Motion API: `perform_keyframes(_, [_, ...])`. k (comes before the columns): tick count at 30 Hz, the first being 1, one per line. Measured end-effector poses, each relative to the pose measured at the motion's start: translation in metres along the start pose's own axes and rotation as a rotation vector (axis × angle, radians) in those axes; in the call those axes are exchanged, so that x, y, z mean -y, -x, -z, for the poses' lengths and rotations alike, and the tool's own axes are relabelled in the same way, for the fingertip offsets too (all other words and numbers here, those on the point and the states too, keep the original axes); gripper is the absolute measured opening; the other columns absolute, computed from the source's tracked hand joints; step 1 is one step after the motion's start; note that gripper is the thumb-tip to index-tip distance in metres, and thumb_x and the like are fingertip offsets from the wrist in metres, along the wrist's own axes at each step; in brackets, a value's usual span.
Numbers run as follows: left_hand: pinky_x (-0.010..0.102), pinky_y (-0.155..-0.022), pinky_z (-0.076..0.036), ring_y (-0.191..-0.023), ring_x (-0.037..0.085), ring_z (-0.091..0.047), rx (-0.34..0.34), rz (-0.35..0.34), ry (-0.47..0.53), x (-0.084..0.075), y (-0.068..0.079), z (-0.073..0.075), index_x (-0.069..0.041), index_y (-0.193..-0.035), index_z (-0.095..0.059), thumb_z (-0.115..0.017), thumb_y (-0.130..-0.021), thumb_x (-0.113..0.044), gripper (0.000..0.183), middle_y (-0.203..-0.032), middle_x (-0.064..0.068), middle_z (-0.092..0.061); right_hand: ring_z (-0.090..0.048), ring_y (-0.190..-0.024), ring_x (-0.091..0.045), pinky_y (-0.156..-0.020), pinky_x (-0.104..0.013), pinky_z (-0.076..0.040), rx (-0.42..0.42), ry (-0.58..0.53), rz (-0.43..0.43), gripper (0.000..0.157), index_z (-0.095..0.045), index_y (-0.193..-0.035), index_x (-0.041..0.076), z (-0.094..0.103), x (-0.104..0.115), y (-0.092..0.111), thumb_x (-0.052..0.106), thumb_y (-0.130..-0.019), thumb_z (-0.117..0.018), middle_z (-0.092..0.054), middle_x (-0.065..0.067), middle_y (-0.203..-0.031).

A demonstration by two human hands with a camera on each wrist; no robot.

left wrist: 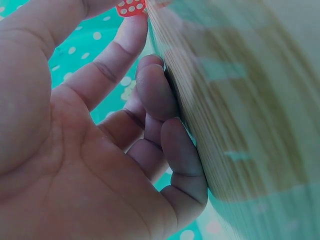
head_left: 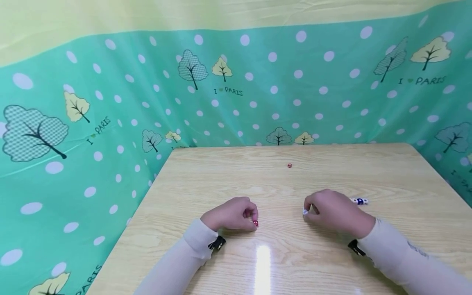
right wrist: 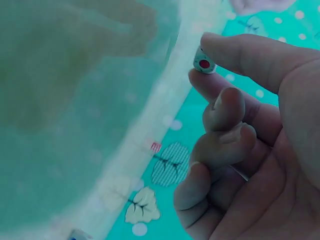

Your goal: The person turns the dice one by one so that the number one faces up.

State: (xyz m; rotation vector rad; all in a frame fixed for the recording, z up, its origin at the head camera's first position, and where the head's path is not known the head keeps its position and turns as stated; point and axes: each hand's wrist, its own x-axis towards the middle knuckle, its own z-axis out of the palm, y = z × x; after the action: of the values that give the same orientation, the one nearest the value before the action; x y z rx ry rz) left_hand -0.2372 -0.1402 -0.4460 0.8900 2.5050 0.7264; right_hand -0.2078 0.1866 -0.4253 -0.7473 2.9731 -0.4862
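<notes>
My left hand (head_left: 236, 214) pinches a red die (head_left: 255, 223) with white dots between thumb and index finger, low over the wooden table. In the left wrist view that red die (left wrist: 131, 7) shows at the top edge, and the other fingers curl beside the tabletop. Across from it, my right hand (head_left: 332, 211) holds a white die (head_left: 305, 212) by thumb and index fingertip. A red dot marks one face of this white die (right wrist: 204, 64) in the right wrist view. Just beyond the right hand lies a short row of white and blue dice (head_left: 360, 201), partly hidden by it.
Another red die (head_left: 289, 165) lies alone towards the back of the wooden table (head_left: 221, 172). A green dotted cloth (head_left: 254, 90) with printed trees hangs around the back and sides. Dark bands (head_left: 217, 243) sit at both wrists.
</notes>
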Motion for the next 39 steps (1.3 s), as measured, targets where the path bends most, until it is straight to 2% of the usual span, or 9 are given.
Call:
perform_keyframes(4, [0.022,-0.071,-0.044,-0.082,0.009,-0.051,0.002,-0.003,0.018,0.000,0.001,0.000,-0.026,-0.081,-0.068,-0.082,-0.083,-0.023,0.015,-0.090,-0.002,-0.061,-0.040,-0.053,0.000,-0.054,-0.023,-0.038,-0.003,-0.003,0.040,0.009,-0.073,-0.084,0.029,-0.004,0.008,0.013,0.027,-0.087,-0.082,-0.047,0.017,-0.058])
perform_keyframes(9, [0.022,-0.071,-0.044,-0.082,0.009,-0.051,0.000,0.003,0.020,-0.003,0.001,0.001,-0.027,-0.081,-0.068,-0.082,-0.083,-0.023,0.015,-0.092,0.000,-0.060,-0.038,-0.053,0.002,-0.053,-0.022,-0.037,-0.018,-0.001,0.075,0.013,-0.072,-0.082,0.031,-0.006,0.010,0.019,0.027,-0.085,-0.084,-0.046,0.018,-0.058])
perform_keyframes(17, [0.023,-0.071,-0.044,-0.082,0.009,-0.051,0.007,0.016,0.016,-0.003,0.003,-0.001,-0.027,-0.082,-0.068,-0.082,-0.083,-0.024,0.014,-0.093,0.002,-0.060,-0.039,-0.054,0.004,-0.054,-0.020,-0.038,0.024,-0.014,0.120,0.013,-0.071,-0.081,0.032,-0.010,0.013,0.023,0.027,-0.084,-0.083,-0.045,0.020,-0.057])
perform_keyframes(26, [0.022,-0.072,-0.044,-0.082,0.009,-0.051,0.003,0.004,0.006,-0.001,0.002,0.000,-0.027,-0.082,-0.068,-0.082,-0.083,-0.024,0.015,-0.093,0.002,-0.061,-0.038,-0.054,0.004,-0.055,-0.020,-0.039,-0.001,0.021,0.188,0.019,-0.067,-0.075,0.031,-0.014,0.014,0.023,0.019,-0.084,-0.080,-0.043,0.020,-0.059])
perform_keyframes(30, [0.022,-0.071,-0.044,-0.083,0.009,-0.051,0.010,0.004,0.003,-0.002,0.002,0.000,-0.027,-0.082,-0.068,-0.082,-0.084,-0.024,0.015,-0.093,0.002,-0.061,-0.038,-0.054,0.004,-0.055,-0.019,-0.038,-0.003,0.022,0.196,0.021,-0.066,-0.074,0.032,-0.015,0.014,0.024,0.019,-0.083,-0.079,-0.042,0.020,-0.059])
perform_keyframes(39, [0.022,-0.071,-0.044,-0.082,0.009,-0.051,0.006,0.010,0.014,-0.003,0.003,0.001,-0.027,-0.082,-0.068,-0.082,-0.084,-0.024,0.015,-0.093,0.004,-0.060,-0.040,-0.054,0.004,-0.054,-0.020,-0.038,0.019,0.058,0.180,0.012,-0.071,-0.083,0.029,-0.012,0.014,0.023,0.024,-0.085,-0.081,-0.045,0.021,-0.061])
